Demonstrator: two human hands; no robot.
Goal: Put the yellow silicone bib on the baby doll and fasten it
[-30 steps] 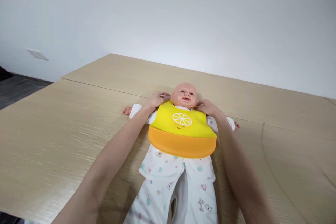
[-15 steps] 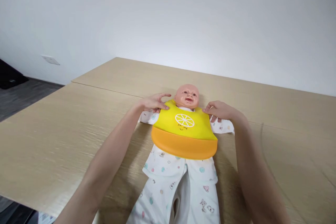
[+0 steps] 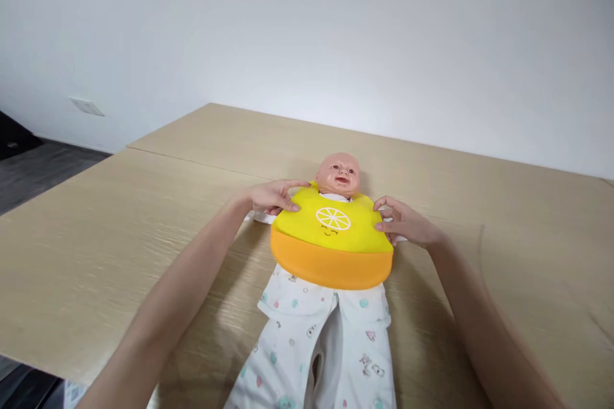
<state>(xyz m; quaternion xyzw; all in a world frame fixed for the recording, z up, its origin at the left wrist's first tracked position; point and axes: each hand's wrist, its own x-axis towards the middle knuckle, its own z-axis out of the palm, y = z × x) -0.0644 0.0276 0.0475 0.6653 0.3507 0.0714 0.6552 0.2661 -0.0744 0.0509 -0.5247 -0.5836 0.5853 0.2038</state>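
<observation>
1. A baby doll [image 3: 338,174] lies on its back on a light wooden table [image 3: 119,230], head toward the upper middle of the frame and legs running down to the bottom edge; its long axis is near vertical in the picture.
2. A yellow bib [image 3: 332,236] with an orange catch pocket covers the doll's chest, just below the chin, at the centre of the frame. A white citrus-slice print sits on its upper half.
3. The left hand [image 3: 272,197] rests at the bib's upper left corner, over the doll's shoulder, fingers loosely curled with the tips on the yellow edge; it is not closed around anything.
4. The right hand [image 3: 403,222] sits at the bib's right edge, a little lower in the frame, fingers spread and bent, tips touching the side of the bib.
5. The bib lies between the two hands, each about equally near.
6. White printed pyjamas [image 3: 319,339] clothe the doll below the bib.
</observation>
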